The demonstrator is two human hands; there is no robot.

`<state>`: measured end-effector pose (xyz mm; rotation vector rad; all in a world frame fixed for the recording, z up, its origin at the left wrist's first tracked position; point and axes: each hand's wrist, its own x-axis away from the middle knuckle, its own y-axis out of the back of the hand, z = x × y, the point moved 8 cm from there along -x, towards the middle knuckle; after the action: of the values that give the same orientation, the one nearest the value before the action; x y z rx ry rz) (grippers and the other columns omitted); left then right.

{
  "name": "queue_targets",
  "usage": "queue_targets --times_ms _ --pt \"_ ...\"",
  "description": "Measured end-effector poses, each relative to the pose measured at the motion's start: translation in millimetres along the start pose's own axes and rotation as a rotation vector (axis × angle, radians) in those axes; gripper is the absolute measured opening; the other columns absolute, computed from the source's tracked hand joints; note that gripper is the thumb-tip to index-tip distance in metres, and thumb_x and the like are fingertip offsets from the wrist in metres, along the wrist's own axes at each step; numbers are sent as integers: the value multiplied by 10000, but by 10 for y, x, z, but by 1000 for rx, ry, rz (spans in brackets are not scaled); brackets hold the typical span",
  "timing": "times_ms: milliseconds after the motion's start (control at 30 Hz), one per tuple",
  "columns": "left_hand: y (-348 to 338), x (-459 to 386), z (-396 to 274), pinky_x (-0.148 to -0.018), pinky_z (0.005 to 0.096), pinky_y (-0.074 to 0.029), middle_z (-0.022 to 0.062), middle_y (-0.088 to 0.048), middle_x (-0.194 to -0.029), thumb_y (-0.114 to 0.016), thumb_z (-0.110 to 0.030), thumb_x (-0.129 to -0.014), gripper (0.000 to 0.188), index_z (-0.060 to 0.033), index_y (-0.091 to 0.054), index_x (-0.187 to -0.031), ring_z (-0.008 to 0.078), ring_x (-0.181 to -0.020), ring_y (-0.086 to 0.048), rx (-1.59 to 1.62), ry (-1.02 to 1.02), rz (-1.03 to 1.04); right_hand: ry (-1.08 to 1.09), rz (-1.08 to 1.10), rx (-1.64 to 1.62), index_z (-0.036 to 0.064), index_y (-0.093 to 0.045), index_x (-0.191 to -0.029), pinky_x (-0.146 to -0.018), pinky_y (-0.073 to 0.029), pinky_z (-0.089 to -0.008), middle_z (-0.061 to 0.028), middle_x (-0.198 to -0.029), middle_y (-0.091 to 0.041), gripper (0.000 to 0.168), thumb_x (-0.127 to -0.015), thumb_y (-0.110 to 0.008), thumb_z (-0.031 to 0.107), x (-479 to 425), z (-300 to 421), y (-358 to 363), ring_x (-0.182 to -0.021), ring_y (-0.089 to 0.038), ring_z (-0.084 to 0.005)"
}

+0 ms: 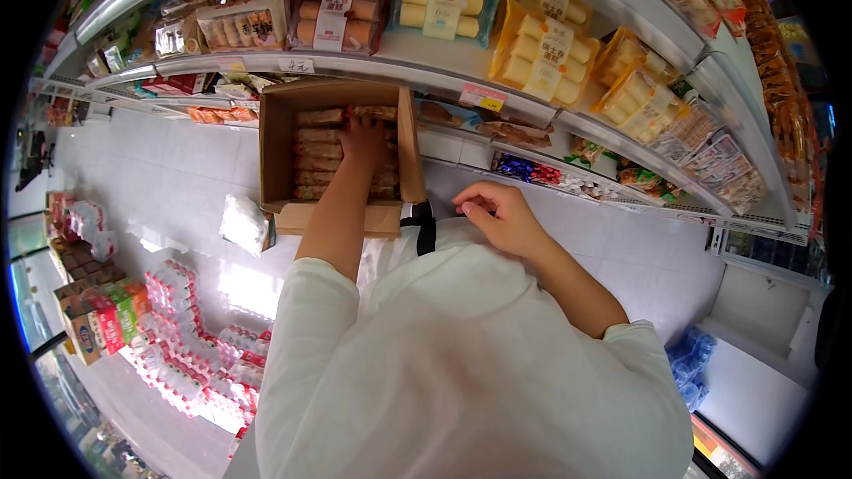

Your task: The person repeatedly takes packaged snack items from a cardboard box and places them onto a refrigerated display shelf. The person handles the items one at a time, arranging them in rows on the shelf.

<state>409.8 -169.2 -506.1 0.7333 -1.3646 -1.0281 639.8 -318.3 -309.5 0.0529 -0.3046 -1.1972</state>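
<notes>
An open cardboard box [411, 140] stands before me against the shelf front, with rows of packaged snacks [317, 150] inside. My left hand [365, 140] reaches down into it. Its fingers lie over the packs near the far side; whether they grip one is hidden. In front of my waist hovers my right hand [498, 214], loosely curled, thumb apart from the fingers, with nothing visible in it. It is to the right of the box, apart from it. A black strap [426, 233] hangs beside the box's near right corner.
Swiss roll packs [439, 0] and yellow-wrapped rolls [547, 60] sit on the curved shelf [399, 70]. A white plastic bag [243, 223] lies on the tiled floor. Shrink-wrapped bottle packs [176, 346] and cartons [100, 319] stand at left. Blue-wrapped bottles [691, 366] are at right.
</notes>
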Motion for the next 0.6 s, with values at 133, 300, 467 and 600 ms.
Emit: queue_targets --times_ms 133,300,467,600 --pt "150 58 -88 -1023 651 -436 117 -442 -1549 -782 -434 -826 711 -176 -551 -1447 367 -1476 -351 6 28 30 -87 54 -142 -14 -699 -1087 -812 -548 -292 -90 -1017 -746 152 -999 -624 85 57 -50 -47 -899 -707 -151" --pt "152 119 -48 -1026 560 -463 104 -508 -1498 -806 -406 -821 699 -134 -573 -1422 333 -1412 -454 24 -18 -105 -232 56 -373 3 -690 -1089 -860 -560 -312 -89 -1082 -731 147 -1027 -573 67 72 -55 43 -974 -709 -174" --pt "448 264 -25 -1041 544 -458 113 -663 -1310 -818 -351 -817 635 -104 -587 -1354 298 -1249 -622 128 -93 -13 -286 -43 -455 11 -674 -1068 -867 -578 -338 -128 -1105 -723 129 -1023 -560 50 70 -173 201 -992 -711 -210" --pt "441 329 62 -1015 560 -472 119 -702 -1227 -797 -250 -819 493 -86 -611 -1245 305 -1180 -666 137 -185 -300 -294 -15 -455 17 -667 -1077 -862 -578 -336 -131 -1110 -720 125 -1026 -559 55 61 -185 151 -993 -709 -214"
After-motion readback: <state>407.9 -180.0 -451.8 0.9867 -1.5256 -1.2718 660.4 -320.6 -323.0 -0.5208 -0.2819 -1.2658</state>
